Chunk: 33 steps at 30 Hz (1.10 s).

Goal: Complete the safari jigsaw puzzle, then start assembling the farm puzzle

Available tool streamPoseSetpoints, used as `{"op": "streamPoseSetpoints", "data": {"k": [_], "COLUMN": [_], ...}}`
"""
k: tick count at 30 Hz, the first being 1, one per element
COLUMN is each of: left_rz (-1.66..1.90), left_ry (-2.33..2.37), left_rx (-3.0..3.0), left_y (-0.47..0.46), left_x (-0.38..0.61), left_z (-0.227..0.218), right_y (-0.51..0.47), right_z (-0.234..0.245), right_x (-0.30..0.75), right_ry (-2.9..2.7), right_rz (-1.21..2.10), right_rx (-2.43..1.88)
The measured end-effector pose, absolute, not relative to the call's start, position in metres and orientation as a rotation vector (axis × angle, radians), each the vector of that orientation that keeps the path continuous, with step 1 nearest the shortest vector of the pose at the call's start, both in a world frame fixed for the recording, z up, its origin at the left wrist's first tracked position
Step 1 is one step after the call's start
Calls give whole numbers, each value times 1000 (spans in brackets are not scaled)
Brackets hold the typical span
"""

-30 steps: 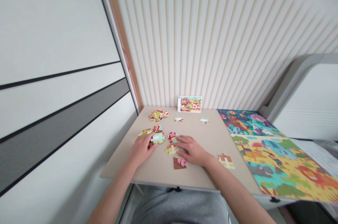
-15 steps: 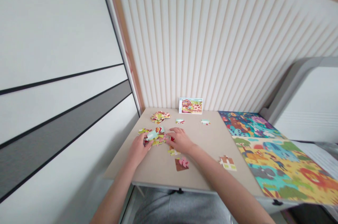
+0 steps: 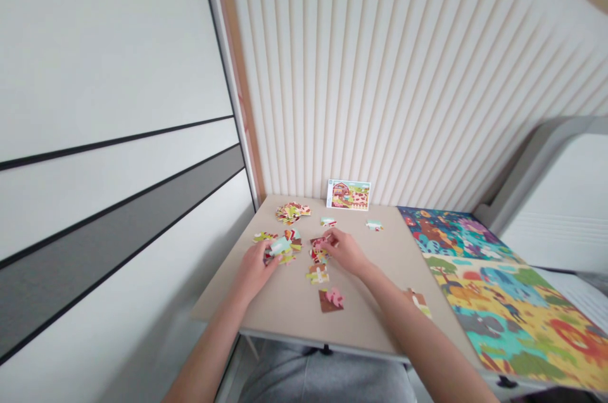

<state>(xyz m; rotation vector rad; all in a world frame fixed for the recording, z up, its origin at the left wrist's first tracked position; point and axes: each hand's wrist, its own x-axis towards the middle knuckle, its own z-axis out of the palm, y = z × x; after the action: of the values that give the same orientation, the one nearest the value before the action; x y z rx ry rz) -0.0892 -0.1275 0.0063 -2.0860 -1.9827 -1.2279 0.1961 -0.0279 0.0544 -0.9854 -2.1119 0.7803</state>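
My left hand (image 3: 256, 268) is closed on a pale blue and green puzzle piece (image 3: 280, 246), gripped between thumb and fingers over several loose pieces. With pinched fingers, my right hand (image 3: 346, 252) holds a dark red and pink puzzle piece (image 3: 319, 243) above other pieces; its far edge is partly hidden by the fingers. Nearer me lie a green and white piece (image 3: 317, 274) and a brown corner piece with a pink pig (image 3: 331, 300). A brown and white piece (image 3: 418, 301) rests by my right forearm, which partly covers it.
A farm picture card (image 3: 349, 194) leans against the ribbed wall. Left of it sits a heap of pieces (image 3: 291, 212). Two light blue pieces, one left (image 3: 328, 222) and one right (image 3: 374, 225), lie before the card. Two assembled puzzles, dark blue (image 3: 451, 233) and yellow (image 3: 517, 311), cover the table's right side.
My right hand has drawn away to the right from the loose pieces, now with the dark red and pink piece in its fingers. My left hand keeps the pale blue piece. The view has shifted slightly.
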Motion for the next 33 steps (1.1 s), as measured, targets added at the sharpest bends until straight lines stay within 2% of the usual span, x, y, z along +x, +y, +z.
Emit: {"op": "streamPoseSetpoints", "data": {"k": [7,16,33], "left_rz": [-1259,-1080,-986], "left_ry": [-1872,-1827,-1772], "left_rx": [-2242,-2406,-2475], "left_y": [-132,-135,-136], "left_x": [-81,-80,-80], "left_z": [14,16,17], "right_y": [-30,-37,-45], "right_z": [31,31,45], "right_x": [235,227,225], "right_ry": [-1562,-1614,-1511], "right_rz": [1246,1282,1407], "right_rx": [-960,-918,-843]}}
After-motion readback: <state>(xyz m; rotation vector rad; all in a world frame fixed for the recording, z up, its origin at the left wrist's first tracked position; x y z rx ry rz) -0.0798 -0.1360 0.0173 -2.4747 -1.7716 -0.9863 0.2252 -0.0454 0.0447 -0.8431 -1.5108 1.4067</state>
